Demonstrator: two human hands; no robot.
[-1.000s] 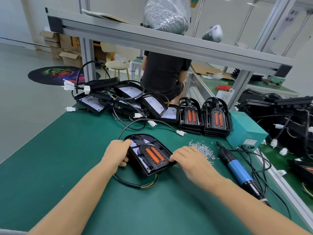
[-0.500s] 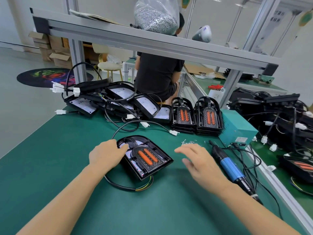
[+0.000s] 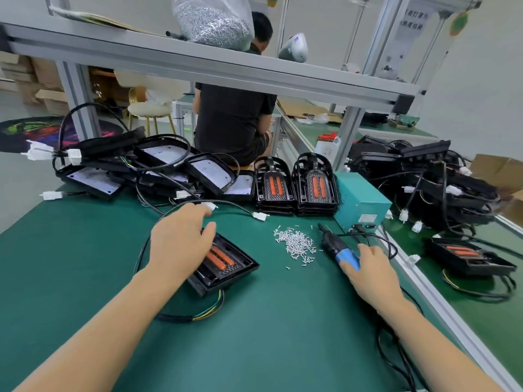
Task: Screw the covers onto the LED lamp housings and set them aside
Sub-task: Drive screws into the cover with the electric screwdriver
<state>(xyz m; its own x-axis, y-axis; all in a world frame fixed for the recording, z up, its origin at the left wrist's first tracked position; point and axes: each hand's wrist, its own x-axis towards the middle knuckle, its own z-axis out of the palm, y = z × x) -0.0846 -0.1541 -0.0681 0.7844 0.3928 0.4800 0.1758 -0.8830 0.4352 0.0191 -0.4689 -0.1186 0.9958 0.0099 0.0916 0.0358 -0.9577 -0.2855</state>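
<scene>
A black LED lamp housing (image 3: 226, 264) with a cover showing two orange strips lies on the green table (image 3: 268, 335). My left hand (image 3: 181, 244) rests on its far left part with relaxed fingers, hiding that end. Its black cable loops around behind my arm. My right hand (image 3: 373, 273) grips the blue-handled electric screwdriver (image 3: 332, 246), which lies on the table to the right, tip pointing away. A small pile of loose silver screws (image 3: 297, 244) sits between lamp and screwdriver.
Two stacks of covers (image 3: 314, 185) stand behind the screws beside a teal power box (image 3: 359, 205). Several open housings with cables (image 3: 158, 165) are heaped at the back left. More lamps (image 3: 441, 182) pile up at the right. A person (image 3: 235, 120) sits beyond the shelf frame.
My right hand left the lamp's right edge and moved right onto the screwdriver. My left hand slid from the lamp's left rim up over its top.
</scene>
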